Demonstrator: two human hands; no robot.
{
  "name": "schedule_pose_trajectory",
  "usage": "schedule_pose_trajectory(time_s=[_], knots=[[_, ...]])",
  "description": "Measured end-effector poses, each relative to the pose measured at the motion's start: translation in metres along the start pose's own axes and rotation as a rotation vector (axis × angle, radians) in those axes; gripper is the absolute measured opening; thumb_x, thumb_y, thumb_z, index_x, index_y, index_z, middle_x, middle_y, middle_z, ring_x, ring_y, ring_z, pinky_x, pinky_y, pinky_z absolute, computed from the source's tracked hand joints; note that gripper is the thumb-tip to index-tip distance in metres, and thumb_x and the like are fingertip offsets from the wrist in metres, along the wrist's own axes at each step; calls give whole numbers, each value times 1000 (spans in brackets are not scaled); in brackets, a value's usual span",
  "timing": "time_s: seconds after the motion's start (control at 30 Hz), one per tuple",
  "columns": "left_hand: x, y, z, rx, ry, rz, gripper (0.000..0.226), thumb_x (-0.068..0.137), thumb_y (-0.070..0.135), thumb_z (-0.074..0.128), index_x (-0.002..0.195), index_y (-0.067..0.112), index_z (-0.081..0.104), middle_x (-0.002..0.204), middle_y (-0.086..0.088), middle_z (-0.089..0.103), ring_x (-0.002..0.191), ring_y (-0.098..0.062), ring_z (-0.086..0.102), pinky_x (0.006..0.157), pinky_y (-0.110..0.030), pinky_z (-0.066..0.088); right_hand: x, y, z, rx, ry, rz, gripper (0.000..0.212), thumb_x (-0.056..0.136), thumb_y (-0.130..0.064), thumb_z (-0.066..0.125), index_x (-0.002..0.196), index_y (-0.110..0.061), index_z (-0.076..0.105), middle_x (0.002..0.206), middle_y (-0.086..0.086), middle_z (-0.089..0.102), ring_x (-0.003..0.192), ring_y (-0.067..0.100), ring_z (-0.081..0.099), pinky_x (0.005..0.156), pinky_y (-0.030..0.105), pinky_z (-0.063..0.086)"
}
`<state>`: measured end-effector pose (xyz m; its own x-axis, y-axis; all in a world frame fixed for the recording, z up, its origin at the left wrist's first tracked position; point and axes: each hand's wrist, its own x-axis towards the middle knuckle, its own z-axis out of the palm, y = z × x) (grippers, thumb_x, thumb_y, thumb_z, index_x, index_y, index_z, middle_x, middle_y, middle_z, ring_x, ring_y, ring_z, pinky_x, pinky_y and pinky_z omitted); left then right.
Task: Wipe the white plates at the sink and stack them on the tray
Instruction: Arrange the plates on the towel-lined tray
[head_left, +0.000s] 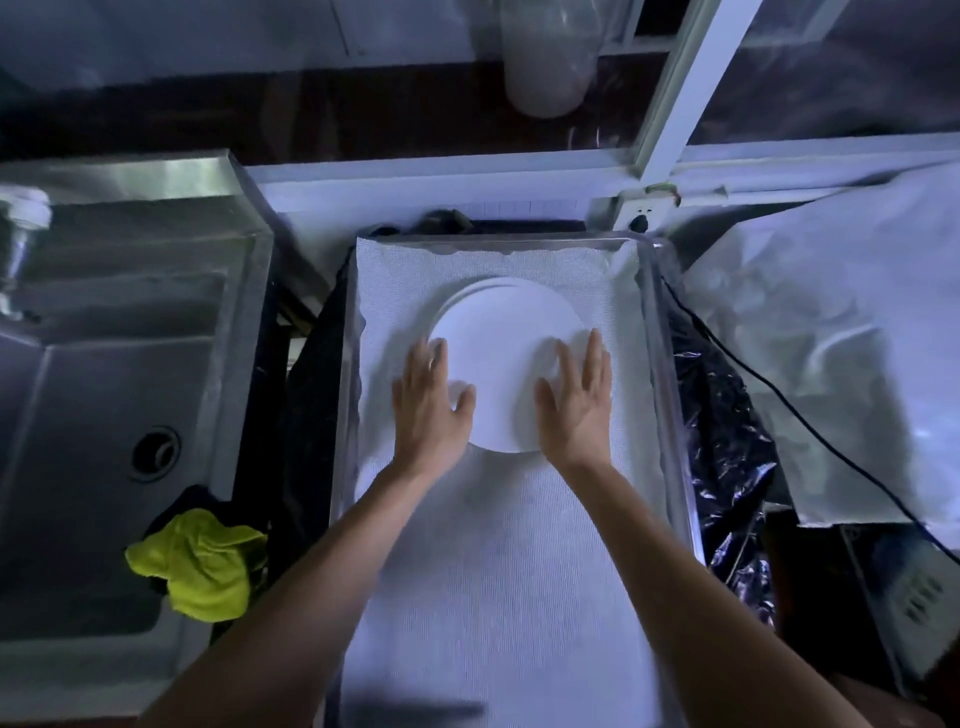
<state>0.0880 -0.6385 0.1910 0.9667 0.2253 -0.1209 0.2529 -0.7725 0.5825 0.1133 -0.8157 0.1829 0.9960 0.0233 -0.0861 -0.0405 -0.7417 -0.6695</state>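
Brushed-metal sink, matt white plates, woven mesh liner, crumpled cloth.

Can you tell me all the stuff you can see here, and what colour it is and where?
plates: a stack, count unclear, white, in the tray
tray: one, silvery, white-lined, centre
sink: one, steel, left
cloth: one, yellow-green, on the sink's near edge
cable: one, black, right
sheet: one, whitish, crinkled, right
left hand: fingers straight, at the top plate's left edge
right hand: fingers straight, at its right edge
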Motion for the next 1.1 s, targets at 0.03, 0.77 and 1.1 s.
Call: schedule_pose_trajectory(time_s=[0.03, 0.77, 1.1], knots=[[2, 0, 3, 22, -1, 6, 66, 101, 23, 54, 158, 5, 24, 169, -13, 10, 157, -25, 4, 123, -53, 10, 3, 1, 2, 0, 15, -3, 53, 102, -22, 52, 151, -9, 38, 167, 20, 5, 153, 41, 6, 125, 47, 11], [26, 17, 15, -449, 307, -62, 48, 81, -3, 64, 127, 12, 63, 139, -2, 57, 131, -19, 50, 108, -47, 41, 16, -4, 10, 429, 202, 146, 51, 87, -16, 61, 137, -19, 58, 161, 6, 31, 147, 22, 31, 120, 43, 31], [-13, 14, 6, -517, 287, -130, 53, 81, 0, 73, 133, 7, 63, 144, -6, 55, 136, -16, 48, 114, -40, 41, -34, -10, 1, 468, 185, 174, 53, 81, -24, 59, 134, -22, 63, 162, -1, 29, 148, 20, 30, 119, 47, 31]])
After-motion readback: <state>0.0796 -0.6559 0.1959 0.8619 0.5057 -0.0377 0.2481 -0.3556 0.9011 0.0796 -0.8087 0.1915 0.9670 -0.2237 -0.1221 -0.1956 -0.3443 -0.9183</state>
